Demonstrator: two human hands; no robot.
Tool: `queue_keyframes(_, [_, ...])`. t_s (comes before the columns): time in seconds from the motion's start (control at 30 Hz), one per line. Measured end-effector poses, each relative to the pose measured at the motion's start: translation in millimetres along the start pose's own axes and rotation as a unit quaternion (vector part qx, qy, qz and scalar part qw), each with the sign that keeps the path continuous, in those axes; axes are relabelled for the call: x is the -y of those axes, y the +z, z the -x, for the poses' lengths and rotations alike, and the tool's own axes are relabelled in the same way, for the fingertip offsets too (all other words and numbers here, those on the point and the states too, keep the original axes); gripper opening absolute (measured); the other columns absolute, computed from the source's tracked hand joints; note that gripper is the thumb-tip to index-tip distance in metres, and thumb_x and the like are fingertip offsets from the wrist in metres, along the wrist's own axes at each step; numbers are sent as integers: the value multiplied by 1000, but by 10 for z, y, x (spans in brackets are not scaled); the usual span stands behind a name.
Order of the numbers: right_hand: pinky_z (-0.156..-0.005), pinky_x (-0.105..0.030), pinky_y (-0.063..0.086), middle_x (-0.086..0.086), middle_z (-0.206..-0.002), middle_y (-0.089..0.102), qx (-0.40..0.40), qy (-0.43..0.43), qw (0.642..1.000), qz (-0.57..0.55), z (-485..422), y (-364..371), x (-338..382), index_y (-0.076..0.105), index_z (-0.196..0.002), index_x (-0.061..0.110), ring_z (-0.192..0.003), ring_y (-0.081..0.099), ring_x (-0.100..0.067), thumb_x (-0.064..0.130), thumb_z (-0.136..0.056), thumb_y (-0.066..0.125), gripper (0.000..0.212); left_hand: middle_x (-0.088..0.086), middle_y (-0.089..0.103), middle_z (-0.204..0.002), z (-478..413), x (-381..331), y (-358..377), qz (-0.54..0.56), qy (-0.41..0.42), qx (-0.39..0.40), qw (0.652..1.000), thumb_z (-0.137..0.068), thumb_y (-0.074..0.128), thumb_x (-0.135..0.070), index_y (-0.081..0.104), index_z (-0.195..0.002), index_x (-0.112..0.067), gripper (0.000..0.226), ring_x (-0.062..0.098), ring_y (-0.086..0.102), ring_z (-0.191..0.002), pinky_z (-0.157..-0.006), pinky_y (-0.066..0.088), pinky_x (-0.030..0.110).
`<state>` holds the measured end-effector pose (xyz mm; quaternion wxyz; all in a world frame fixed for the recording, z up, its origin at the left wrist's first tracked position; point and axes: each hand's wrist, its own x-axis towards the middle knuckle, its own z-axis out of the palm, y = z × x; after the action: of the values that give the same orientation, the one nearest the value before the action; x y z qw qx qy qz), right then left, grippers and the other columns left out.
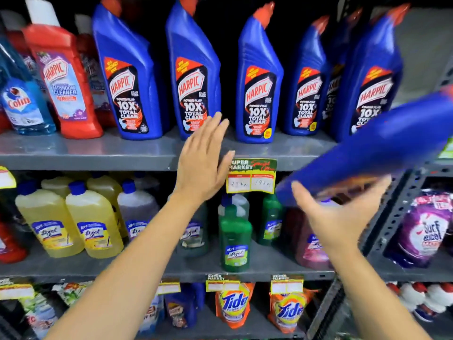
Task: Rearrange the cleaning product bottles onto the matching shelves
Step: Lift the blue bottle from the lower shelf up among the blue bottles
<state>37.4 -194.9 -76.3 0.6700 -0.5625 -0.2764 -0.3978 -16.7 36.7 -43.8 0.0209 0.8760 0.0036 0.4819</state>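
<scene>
Several blue Harpic toilet-cleaner bottles [196, 77] with red caps stand in a row on the upper grey shelf [81, 153]. My left hand [202, 163] is open with fingers spread, raised in front of that shelf's edge, just below the second bottle. My right hand [340, 214] cradles the base of another blue Harpic bottle [382, 148], which lies tilted, neck pointing up to the right, blurred by motion. It hangs in front of the right end of the row.
A red Harpic bathroom cleaner [63, 84] and a blue Colin bottle [22, 104] stand at the upper left. Yellow, purple and green Lizol bottles [94, 229] fill the middle shelf. Tide pouches [232, 305] sit below. A price tag [252, 176] hangs from the shelf edge.
</scene>
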Motion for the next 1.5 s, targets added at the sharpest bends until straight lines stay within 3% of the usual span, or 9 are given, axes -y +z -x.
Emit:
queue_keyframes(0.1, [-107,-23,39,-11,-138,51,-31,-9,998,47,-619,180,101,32,-140,-4,-127,52,-17,54,-54,89,118,15,55,-140,13,2,97,-77,-17,45,996,-98,51,-33,54,-133,-6,44,32,49,-131,-101,40,45])
queue_keyframes(0.17, [-114,-29,32,-16,-148,44,-16,13,994,108,-936,322,145,27,-146,-5,-136,44,-22,61,-53,86,128,14,71,-104,5,-6,115,-97,-9,35,995,-96,49,-35,66,-107,-6,35,34,65,-98,-78,42,43])
queue_keyframes(0.23, [-111,-22,26,-12,-152,41,3,35,985,166,-1151,439,135,26,-149,1,-139,40,-21,66,-52,81,129,9,69,-86,-19,-19,98,-98,-10,23,995,-95,45,-36,65,-95,-7,36,33,62,-80,-68,38,43])
queue_keyframes(0.43, [-99,-47,45,-2,-145,48,67,106,951,283,-1273,581,-143,32,-145,12,-126,53,-26,70,-49,78,121,9,73,-103,37,-22,106,-92,-20,30,995,-95,45,-36,69,-105,-7,39,29,68,-89,-75,44,41])
queue_keyframes(0.67, [-90,-49,46,-9,-145,47,135,130,914,360,-1372,645,-217,23,-149,9,-122,55,-39,69,-56,78,124,7,73,-109,32,-21,115,-96,-38,44,994,-96,42,-38,69,-108,-9,41,26,67,-96,-78,41,39])
queue_keyframes(0.87, [-95,-51,45,-14,-156,29,145,118,928,322,-1217,609,-222,1,-155,10,-131,46,-38,59,-55,86,140,8,73,-111,42,-49,86,-87,-44,41,994,-96,44,-37,70,-110,-8,41,25,67,-102,-82,44,40])
queue_keyframes(0.97, [-90,-50,47,-16,-155,28,153,118,919,343,-1114,637,-270,-6,-155,9,-125,50,-40,56,-57,87,143,8,72,-113,42,-51,83,-87,-51,46,994,-96,50,-35,70,-112,-8,37,24,67,-105,-85,43,40])
queue_keyframes(1.1, [-88,-49,48,-19,-146,37,166,146,911,348,-1136,683,-363,-4,-155,7,-117,55,-42,53,-61,87,137,9,72,-113,39,-55,83,-86,-53,43,994,-96,46,-37,70,-111,-8,40,25,66,-106,-85,44,40])
queue_keyframes(1.5, [-98,-48,43,-15,-148,35,197,180,922,281,-1320,719,-565,6,-152,10,-127,48,-39,42,-60,91,130,9,73,-113,52,-50,100,-83,-55,32,995,-96,43,-39,71,-110,-8,44,26,67,-106,-87,45,41])
